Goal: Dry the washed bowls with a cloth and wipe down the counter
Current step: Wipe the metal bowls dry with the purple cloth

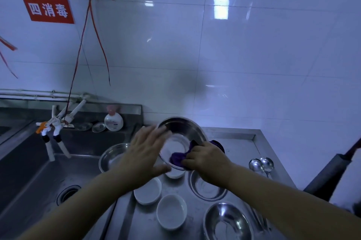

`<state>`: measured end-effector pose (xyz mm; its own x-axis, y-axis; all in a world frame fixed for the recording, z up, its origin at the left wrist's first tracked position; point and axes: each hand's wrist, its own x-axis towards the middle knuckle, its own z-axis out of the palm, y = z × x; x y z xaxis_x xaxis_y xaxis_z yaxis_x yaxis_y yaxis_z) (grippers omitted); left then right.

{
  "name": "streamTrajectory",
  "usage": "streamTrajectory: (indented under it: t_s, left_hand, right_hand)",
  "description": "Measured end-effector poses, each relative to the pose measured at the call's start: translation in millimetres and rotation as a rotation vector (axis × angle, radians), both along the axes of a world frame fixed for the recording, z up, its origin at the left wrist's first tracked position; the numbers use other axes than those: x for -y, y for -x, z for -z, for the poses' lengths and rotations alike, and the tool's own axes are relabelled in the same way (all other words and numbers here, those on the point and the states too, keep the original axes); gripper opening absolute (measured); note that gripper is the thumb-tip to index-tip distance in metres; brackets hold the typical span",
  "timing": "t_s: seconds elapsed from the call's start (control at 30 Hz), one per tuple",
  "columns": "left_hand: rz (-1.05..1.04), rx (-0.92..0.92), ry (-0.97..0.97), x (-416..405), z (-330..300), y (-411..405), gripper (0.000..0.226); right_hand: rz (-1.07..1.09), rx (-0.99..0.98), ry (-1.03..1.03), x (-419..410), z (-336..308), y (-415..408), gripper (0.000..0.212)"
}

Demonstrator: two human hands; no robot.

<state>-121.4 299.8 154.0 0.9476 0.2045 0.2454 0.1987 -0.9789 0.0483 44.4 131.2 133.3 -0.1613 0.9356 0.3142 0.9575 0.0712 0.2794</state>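
Observation:
I hold a steel bowl [180,132] tilted above the counter, its opening facing me. My left hand [145,153] grips its left rim, fingers spread along the edge and thumb under it. Inside the bowl's lower right, my right hand [205,158] grips a bunched purple cloth [178,157], and part of the cloth hangs over the rim behind that hand. Below stand white ceramic bowls [172,211] [147,191] and a third [174,173] half hidden under the held bowl. Steel bowls rest at the counter's left edge [111,156], centre [208,187] and front [227,222].
The steel counter [238,140] ends at a raised back rim by the tiled wall. Two ladles [260,164] lie at its right. A deep sink [58,177] with a drain and two taps [51,128] lies left; a soap bottle [113,120] and lids stand behind it.

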Motion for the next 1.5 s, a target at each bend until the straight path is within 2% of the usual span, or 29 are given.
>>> streamTrajectory:
  t_s: [0.03, 0.1, 0.13, 0.17, 0.23, 0.33, 0.4, 0.47, 0.57, 0.63, 0.73, 0.83, 0.97, 1.13, 1.23, 1.33, 1.5]
  left_hand:
    - [0.099, -0.053, -0.113, 2.5, 1.7, -1.1, 0.075]
    - [0.241, -0.039, -0.233, 6.3, 2.7, -6.1, 0.038]
    - [0.279, 0.014, -0.237, 7.2, 1.4, -8.7, 0.022]
    - [0.279, 0.064, -0.191, 7.1, -0.9, -10.6, 0.016]
    - [0.222, 0.116, 0.012, 2.3, -0.2, -8.8, 0.01]
    - [-0.014, 0.107, 0.507, -0.8, 7.9, -2.5, 0.015]
    - [-0.158, 0.235, 0.874, 4.4, 12.2, -3.0, 0.023]
    - [-0.259, 0.347, 1.145, 13.3, 11.3, -8.2, 0.02]
    - [-0.332, 0.406, 1.427, 31.4, 7.5, -17.4, 0.017]
    - [-0.395, 0.492, 1.564, 41.2, 3.8, -21.3, 0.021]
    - [-0.461, 0.558, 1.752, 45.2, -2.9, -24.3, 0.041]
    - [-0.41, 0.475, 1.828, 45.9, -6.6, -26.1, 0.064]
    - [-0.414, 0.519, 1.871, 51.1, -6.5, -30.1, 0.065]
    - [-0.393, 0.521, 1.831, 52.2, -0.9, -32.0, 0.069]
    - [-0.432, 0.55, 1.88, 49.1, -1.3, -32.0, 0.062]
    - [-0.477, 0.597, 1.938, 44.8, -1.9, -31.3, 0.051]
    - [-0.43, 0.656, 2.014, 41.2, 3.7, -25.6, 0.033]
  right_hand:
    - [0.013, -0.022, 0.006, -0.4, -1.5, 1.2, 0.026]
    - [0.005, -0.036, -0.002, -1.8, -3.8, 3.6, 0.021]
    - [-0.009, -0.041, -0.016, -1.8, -5.1, 4.4, 0.018]
    - [-0.025, -0.06, -0.039, -0.9, -7.2, 3.9, 0.015]
    - [-0.044, -0.142, -0.148, 2.5, -12.4, -1.0, 0.018]
    - [0.058, -0.313, -0.448, 8.6, -16.4, -11.5, 0.029]
    - [0.179, -0.44, -0.605, 9.1, -16.0, -12.1, 0.038]
    - [0.22, -0.519, -0.651, 4.2, -15.0, -4.5, 0.043]
    - [0.227, -0.567, -0.578, -11.2, -12.2, 11.1, 0.051]
    - [0.264, -0.569, -0.583, -19.3, -9.4, 19.5, 0.048]
    - [0.261, -0.451, -0.634, -22.2, -5.2, 25.6, 0.04]
    - [0.214, -0.33, -0.632, -20.0, 2.0, 34.6, 0.032]
    - [0.164, -0.206, -0.593, -17.8, 17.2, 51.0, 0.024]
    - [0.285, -0.316, -0.621, -25.2, -1.4, 45.8, 0.022]
    - [0.417, -0.517, -0.661, -32.4, -22.3, 33.4, 0.022]
    - [0.48, -0.863, -0.678, -31.0, -31.0, 20.5, 0.022]
    - [0.501, -1.356, -0.719, -22.0, -28.1, 11.0, 0.028]
